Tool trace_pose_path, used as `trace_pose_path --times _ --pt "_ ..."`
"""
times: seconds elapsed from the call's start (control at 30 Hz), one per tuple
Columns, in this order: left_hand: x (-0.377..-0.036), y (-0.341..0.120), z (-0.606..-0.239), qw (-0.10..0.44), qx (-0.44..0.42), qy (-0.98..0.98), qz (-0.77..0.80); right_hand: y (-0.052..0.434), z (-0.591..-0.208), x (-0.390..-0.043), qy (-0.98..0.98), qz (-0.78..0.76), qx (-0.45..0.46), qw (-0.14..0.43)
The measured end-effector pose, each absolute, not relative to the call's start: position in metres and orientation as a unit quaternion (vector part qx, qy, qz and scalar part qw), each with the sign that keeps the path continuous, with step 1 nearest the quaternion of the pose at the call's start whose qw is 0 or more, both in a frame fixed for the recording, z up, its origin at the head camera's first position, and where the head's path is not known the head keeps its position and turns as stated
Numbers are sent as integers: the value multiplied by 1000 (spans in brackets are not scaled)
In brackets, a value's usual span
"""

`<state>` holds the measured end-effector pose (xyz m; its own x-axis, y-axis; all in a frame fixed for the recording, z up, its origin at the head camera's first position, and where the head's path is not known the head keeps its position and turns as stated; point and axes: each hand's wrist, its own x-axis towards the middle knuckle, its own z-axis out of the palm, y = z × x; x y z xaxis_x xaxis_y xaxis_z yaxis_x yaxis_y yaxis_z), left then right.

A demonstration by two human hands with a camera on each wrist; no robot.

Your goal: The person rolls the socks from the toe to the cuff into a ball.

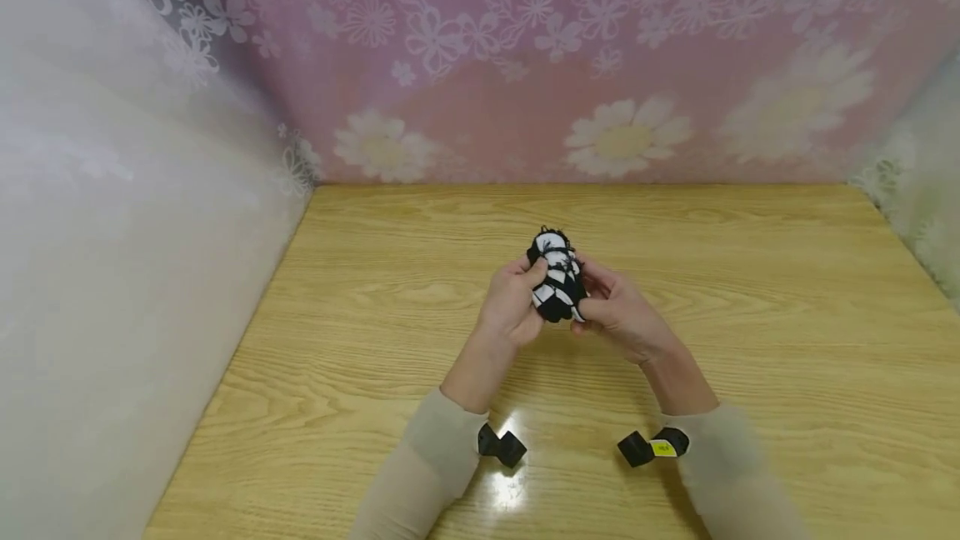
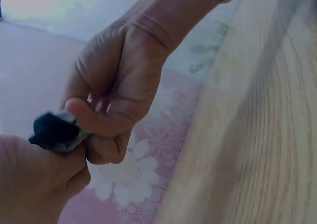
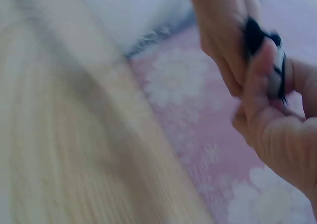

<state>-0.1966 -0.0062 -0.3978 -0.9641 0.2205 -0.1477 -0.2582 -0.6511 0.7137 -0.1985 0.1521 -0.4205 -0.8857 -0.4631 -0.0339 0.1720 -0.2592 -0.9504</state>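
Both hands hold a small black-and-white cloth bundle (image 1: pixel 557 277) above the table, with dark loose threads along its top and across its front. On the bundle's left side, the left hand (image 1: pixel 512 305) grips it, thumb lying over the front. The right hand (image 1: pixel 622 315) pinches the lower right edge between thumb and fingers. In the left wrist view the bundle (image 2: pixel 55 132) appears as a dark, blurred piece between the two hands. From the right wrist, the bundle (image 3: pixel 276 80) shows a pale side with black thread; the fingers hide much of it.
A wood-grain table (image 1: pixel 360 373) lies under the hands. Behind it stands a pink flowered backdrop (image 1: pixel 495 123), with a pale wall (image 1: pixel 135 257) at the left and another at the right. Each sleeved wrist wears a black device, a left one (image 1: pixel 502 446) and a right one (image 1: pixel 651 447).
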Motion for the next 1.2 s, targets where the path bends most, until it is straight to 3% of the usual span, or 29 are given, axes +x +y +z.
trace_pose_path --times 0.3,0.5,0.6,0.9,1.2 --pt "-202 -2 -403 72 -58 330 939 115 -421 -181 617 -787 -10 5" --pt "-202 -10 -411 135 31 396 908 126 -415 -182 641 -768 22 1" --pt "-202 -12 -409 140 74 435 887 130 -412 -183 653 -757 12 4" --pt "-200 -13 -391 87 -46 276 956 108 -417 -177 682 -730 -32 -45" --pt "-195 -7 -395 56 -52 286 955 103 -422 -173 727 -667 -60 -149"
